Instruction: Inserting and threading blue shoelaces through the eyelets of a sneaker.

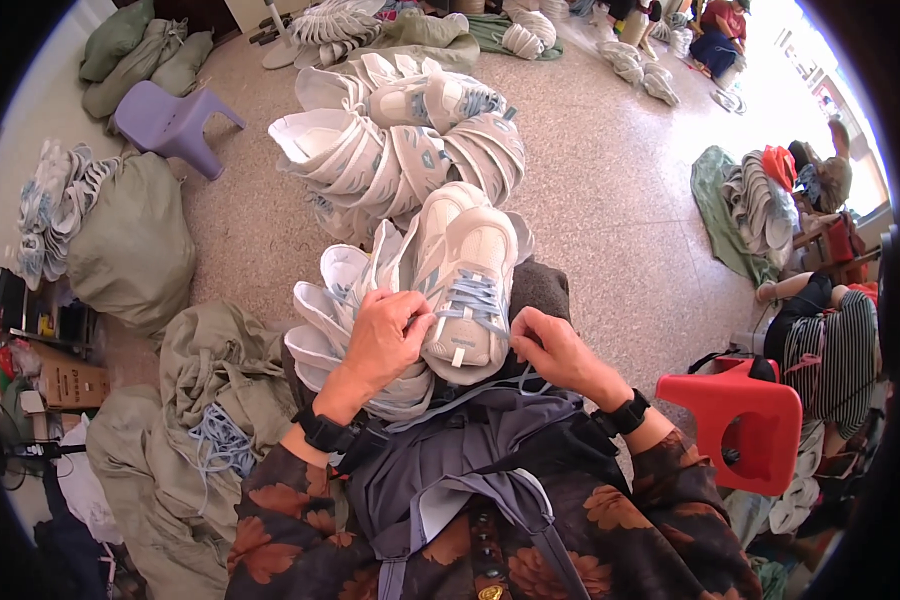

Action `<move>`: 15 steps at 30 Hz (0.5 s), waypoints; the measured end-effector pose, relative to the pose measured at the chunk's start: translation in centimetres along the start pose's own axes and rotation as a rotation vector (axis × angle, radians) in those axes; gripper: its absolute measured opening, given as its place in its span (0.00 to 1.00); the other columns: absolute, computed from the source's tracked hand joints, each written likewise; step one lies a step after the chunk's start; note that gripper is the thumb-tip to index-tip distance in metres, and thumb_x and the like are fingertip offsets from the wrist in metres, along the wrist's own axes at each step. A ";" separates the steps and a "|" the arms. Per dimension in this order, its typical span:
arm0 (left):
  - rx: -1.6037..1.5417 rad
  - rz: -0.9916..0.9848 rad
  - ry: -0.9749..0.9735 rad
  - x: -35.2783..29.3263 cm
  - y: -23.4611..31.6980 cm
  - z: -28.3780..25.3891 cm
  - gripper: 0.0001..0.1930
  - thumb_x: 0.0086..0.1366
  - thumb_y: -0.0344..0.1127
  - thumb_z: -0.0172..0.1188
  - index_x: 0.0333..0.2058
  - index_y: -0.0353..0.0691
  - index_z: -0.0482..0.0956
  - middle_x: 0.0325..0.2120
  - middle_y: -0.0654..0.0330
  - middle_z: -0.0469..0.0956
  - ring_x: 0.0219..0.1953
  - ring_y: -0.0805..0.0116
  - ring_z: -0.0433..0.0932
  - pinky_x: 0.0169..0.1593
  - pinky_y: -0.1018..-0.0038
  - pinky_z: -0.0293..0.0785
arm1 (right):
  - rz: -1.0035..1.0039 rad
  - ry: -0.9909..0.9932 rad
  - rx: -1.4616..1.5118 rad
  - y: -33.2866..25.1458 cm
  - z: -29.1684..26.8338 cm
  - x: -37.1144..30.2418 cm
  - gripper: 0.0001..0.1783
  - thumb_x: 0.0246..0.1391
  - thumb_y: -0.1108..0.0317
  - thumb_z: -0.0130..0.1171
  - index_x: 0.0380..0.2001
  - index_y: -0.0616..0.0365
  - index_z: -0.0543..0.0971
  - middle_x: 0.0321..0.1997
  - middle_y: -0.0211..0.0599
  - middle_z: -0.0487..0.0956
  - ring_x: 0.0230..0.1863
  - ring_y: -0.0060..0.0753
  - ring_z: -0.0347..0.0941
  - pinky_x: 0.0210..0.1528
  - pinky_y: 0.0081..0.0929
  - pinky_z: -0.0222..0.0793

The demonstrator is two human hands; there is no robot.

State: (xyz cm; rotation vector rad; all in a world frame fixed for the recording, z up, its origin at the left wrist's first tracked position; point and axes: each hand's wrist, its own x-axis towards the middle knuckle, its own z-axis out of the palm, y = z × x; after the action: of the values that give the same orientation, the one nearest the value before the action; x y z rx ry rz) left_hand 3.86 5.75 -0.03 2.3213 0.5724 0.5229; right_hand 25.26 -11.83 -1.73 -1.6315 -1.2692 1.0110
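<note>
A white and beige shoe upper (475, 250) with grey-blue trim lies in front of me, its toe pointing away. Pale blue shoelace (475, 297) crosses its eyelets, and a loose length trails over my lap. At the upper's left edge, my left hand (382, 338) is closed in a pinch where the lace comes out. On the other side my right hand (562, 352) pinches the lace close to the upper's right edge. The fingertips partly hide what is between them. More nested uppers (335, 310) stand beside and under my left hand.
Curved stacks of uppers (400, 160) stand on the speckled floor ahead. A purple chair (175, 125) and a stuffed olive sack (135, 240) are at left. Spare blue laces (220, 440) lie on olive cloth. A red stool (760, 415) stands at right, near another person (820, 350).
</note>
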 end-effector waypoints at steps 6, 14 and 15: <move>-0.035 -0.040 0.069 0.2 0.2 0.0 0.05 0.63 0.29 0.60 0.30 0.34 0.77 0.24 0.55 0.78 0.28 0.57 0.75 0.39 0.67 0.71 | -0.030 0.093 -0.302 -1.6 2.3 1.6 0.17 0.57 0.60 0.63 0.29 0.62 0.71 0.21 0.51 0.75 0.25 0.57 0.74 0.28 0.45 0.67; -0.327 -0.247 0.081 -0.7 -1.1 0.5 0.05 0.63 0.29 0.60 0.31 0.33 0.76 0.24 0.57 0.77 0.29 0.65 0.77 0.33 0.70 0.72 | -0.036 0.100 -0.259 -0.8 2.0 1.7 0.16 0.55 0.61 0.60 0.24 0.63 0.72 0.21 0.54 0.74 0.26 0.61 0.74 0.29 0.48 0.67; -0.328 -0.247 0.079 -0.4 -0.7 0.5 0.05 0.63 0.29 0.60 0.31 0.33 0.76 0.24 0.57 0.77 0.29 0.65 0.77 0.33 0.70 0.72 | -0.044 0.116 -0.268 -0.9 2.2 1.6 0.16 0.55 0.61 0.60 0.25 0.64 0.72 0.20 0.53 0.74 0.25 0.60 0.74 0.29 0.47 0.67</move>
State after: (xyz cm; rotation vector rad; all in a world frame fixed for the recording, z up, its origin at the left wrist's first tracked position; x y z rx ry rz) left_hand 3.61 5.69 -0.95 1.8969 0.7404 0.5474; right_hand 23.22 -9.82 -1.80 -1.8263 -1.4015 0.7317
